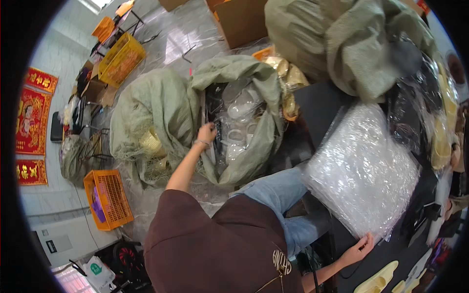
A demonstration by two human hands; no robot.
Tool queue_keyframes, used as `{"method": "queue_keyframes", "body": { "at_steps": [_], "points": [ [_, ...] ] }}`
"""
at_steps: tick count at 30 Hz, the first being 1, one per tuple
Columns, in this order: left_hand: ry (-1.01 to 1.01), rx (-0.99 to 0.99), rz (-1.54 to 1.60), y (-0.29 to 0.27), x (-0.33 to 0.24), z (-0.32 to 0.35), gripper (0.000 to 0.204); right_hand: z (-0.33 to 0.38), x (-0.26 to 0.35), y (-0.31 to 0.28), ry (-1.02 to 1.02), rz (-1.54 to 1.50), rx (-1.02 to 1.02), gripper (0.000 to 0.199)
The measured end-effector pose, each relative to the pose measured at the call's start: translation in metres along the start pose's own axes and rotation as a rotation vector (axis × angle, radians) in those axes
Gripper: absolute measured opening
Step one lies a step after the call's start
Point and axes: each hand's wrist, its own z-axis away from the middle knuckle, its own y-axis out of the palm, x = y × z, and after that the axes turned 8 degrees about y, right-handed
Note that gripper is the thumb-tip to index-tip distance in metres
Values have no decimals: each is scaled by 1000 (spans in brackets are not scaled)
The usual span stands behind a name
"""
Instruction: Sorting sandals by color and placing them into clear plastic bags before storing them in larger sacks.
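Note:
My left hand (207,132) reaches out to a green woven sack (254,146) on the floor and is closed on the left rim of its opening. Inside the sack lie several clear plastic packets with white pieces (238,128). My right hand (360,248) rests at the lower corner of a thick stack of clear plastic bags (361,171) on a dark table (317,110), fingers curled on the stack's edge. My brown shirt and blue jeans fill the lower middle of the view.
A second crumpled green sack (146,117) lies left of the open one. Orange crates (107,198) and a yellow crate (121,58) stand on the floor. Big stuffed green sacks (351,44), cardboard boxes (242,19) and gold pieces (288,78) crowd the back. Cream-coloured pieces (378,281) lie on the table.

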Motion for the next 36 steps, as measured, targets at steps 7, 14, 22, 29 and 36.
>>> {"method": "queue_keyframes", "body": {
  "at_steps": [7, 14, 22, 29, 36],
  "points": [
    [-907, 446, 772, 184, 99, 103, 65, 6, -1, 6, 36, 63, 4, 22],
    [-423, 361, 252, 187, 30, 91, 83, 5, 0, 7, -40, 204, -32, 22],
    [-421, 229, 355, 98, -7, 86, 50, 2, 10, 8, -45, 252, -54, 20],
    [-819, -199, 1606, 65, -41, 5, 32, 7, 7, 2, 1, 230, -75, 22],
    [-583, 367, 373, 117, 44, -20, 64, 9, 18, 10, -11, 184, -42, 21]
  ]
}}
